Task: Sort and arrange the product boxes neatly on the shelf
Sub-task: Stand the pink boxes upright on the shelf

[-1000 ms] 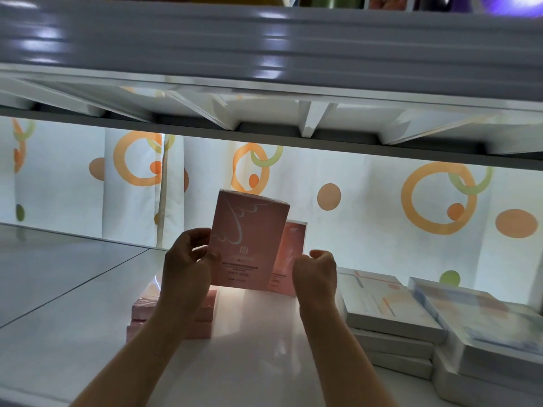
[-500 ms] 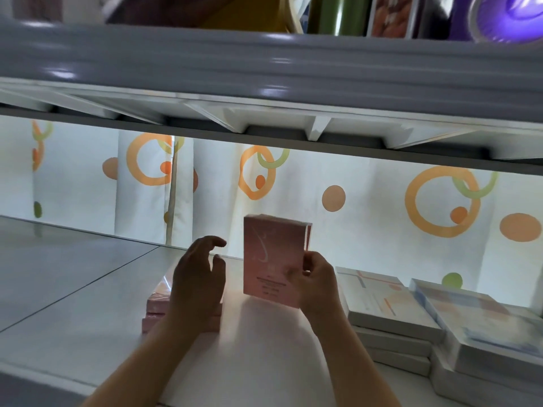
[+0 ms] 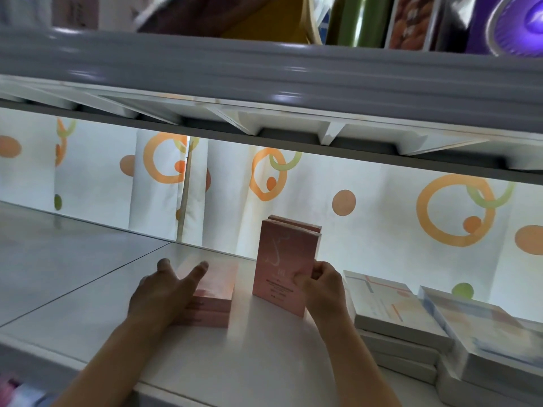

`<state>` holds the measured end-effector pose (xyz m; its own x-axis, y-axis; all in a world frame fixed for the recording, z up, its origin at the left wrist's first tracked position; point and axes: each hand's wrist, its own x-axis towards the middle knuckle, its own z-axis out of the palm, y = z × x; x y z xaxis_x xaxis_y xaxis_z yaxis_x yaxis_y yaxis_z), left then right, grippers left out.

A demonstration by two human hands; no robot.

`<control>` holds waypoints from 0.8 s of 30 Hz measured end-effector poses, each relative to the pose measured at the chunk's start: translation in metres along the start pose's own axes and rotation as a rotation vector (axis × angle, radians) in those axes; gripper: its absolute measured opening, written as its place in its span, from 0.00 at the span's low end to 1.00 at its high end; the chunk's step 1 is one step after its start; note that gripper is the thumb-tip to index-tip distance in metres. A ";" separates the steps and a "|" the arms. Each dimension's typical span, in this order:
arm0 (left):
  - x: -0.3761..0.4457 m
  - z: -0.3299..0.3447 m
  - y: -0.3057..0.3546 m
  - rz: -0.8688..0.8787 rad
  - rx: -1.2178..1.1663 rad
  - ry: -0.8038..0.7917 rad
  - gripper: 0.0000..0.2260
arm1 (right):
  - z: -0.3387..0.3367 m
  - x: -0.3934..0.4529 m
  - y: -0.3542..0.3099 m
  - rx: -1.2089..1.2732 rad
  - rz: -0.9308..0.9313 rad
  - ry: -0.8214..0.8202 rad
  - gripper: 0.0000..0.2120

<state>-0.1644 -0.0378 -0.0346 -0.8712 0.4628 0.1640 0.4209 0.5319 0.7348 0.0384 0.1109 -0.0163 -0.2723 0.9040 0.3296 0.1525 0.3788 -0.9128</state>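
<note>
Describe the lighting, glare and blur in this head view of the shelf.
Head view: light comes through the patterned curtain behind, so the upright pink boxes and both hands, left hand and right hand, look dim; the white shelf shows soft glare near the boxes; the grey upper shelf edge has streaked highlights; the white box stacks at the right are smeared; straight edges bow from the wide lens.

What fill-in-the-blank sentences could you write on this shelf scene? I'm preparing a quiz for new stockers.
1. The right hand holds a pink box that stands ____ on the shelf.
2. The left hand rests on a stack of flat boxes coloured ____.
3. The white boxes lie stacked to the ____ of the upright pink box.
4. The curtain behind the shelf has orange and ____ circles.

Missing words: upright; pink; right; green
</note>
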 end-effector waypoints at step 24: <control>-0.028 -0.031 -0.011 0.036 -0.183 0.197 0.26 | 0.005 -0.040 -0.004 -0.430 0.260 -0.010 0.24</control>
<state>-0.1522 -0.0782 -0.0268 -0.8965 0.3222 0.3040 0.4152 0.3721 0.8302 0.0435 0.0726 -0.0268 -0.1820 0.9782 0.0998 0.5934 0.1902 -0.7821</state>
